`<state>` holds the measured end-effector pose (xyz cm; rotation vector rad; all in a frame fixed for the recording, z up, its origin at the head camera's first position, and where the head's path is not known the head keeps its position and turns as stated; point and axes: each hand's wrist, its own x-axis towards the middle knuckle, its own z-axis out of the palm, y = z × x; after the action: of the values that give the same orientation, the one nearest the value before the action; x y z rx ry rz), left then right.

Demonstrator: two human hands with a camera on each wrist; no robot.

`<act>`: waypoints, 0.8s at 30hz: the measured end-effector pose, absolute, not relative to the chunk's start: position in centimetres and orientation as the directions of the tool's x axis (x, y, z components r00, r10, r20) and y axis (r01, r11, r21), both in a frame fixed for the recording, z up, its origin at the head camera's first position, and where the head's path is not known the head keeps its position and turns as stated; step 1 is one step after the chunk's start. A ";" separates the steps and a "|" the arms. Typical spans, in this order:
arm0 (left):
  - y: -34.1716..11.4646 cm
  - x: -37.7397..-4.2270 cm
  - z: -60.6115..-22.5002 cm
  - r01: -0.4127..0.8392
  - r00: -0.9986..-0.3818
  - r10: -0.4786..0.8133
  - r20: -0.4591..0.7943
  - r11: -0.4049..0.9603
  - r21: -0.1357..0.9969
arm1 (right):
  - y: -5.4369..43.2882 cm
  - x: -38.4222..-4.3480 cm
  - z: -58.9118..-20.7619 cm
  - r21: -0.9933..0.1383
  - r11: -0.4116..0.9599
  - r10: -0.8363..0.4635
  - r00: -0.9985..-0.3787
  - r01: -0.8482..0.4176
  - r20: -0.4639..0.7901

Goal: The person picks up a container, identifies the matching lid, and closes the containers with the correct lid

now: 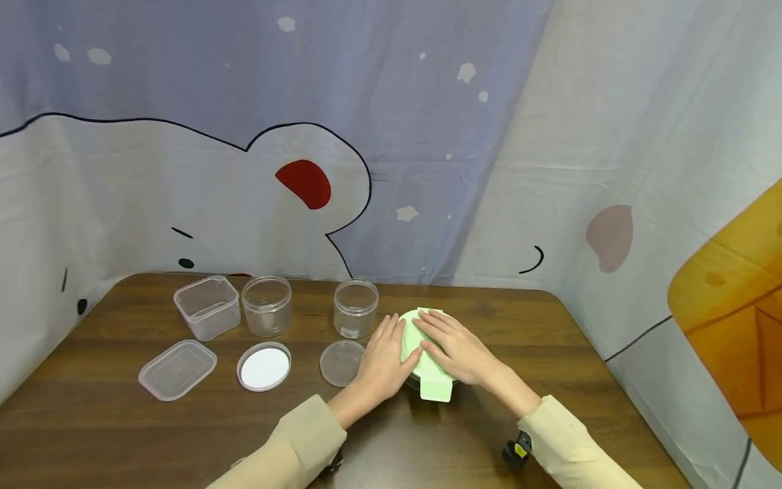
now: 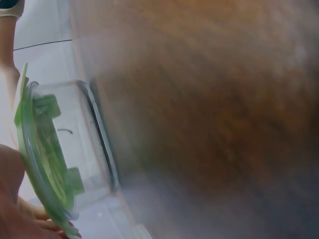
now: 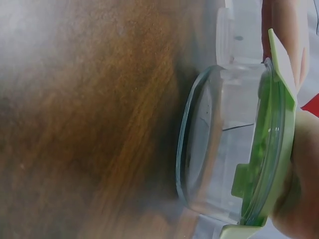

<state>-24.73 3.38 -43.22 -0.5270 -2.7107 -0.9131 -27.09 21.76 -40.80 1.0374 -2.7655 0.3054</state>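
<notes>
A light green lid [image 1: 430, 367] sits on a clear glass food container [image 3: 219, 191] standing on the table. My left hand [image 1: 381, 360] rests on the lid's left side with its fingers extended. On the opposite side, my right hand [image 1: 461, 350] lies flat across the lid, fingers straight and pointing away from me. The thumbs are close together over the lid's middle. A locking flap [image 1: 436, 390] at the lid's near edge sticks outward. In both wrist views, the lid's green underside [image 2: 50, 154] shows through the glass.
Left of the hands stand a rectangular plastic box [image 1: 210, 312] and two clear round jars [image 1: 267, 309] [image 1: 356, 309]. Before them lie a rectangular lid [image 1: 177, 370], a white-centred round lid [image 1: 265, 367] and a translucent round lid [image 1: 340, 363]. A curtain [image 1: 427, 170] hangs behind the table.
</notes>
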 end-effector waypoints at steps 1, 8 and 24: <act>3.4 -24.8 -43.2 0.409 -0.906 0.261 0.332 0.738 0.536 | 21.8 -27.2 -40.8 -0.123 0.735 -0.632 -0.739 -0.667 0.230; 3.0 -24.7 -42.9 0.430 -0.899 0.289 0.330 0.730 0.531 | 21.7 -27.4 -41.1 -0.133 0.729 -0.637 -0.737 -0.671 0.226; 1.5 -23.9 -41.8 0.324 -0.944 0.219 0.249 0.767 0.554 | 22.1 -28.1 -40.8 -0.063 0.708 -0.684 -0.705 -0.704 0.185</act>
<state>-23.90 1.51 -41.77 -0.4325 -2.7917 -0.9218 -28.10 22.06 -40.79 1.1307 -2.7647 0.1941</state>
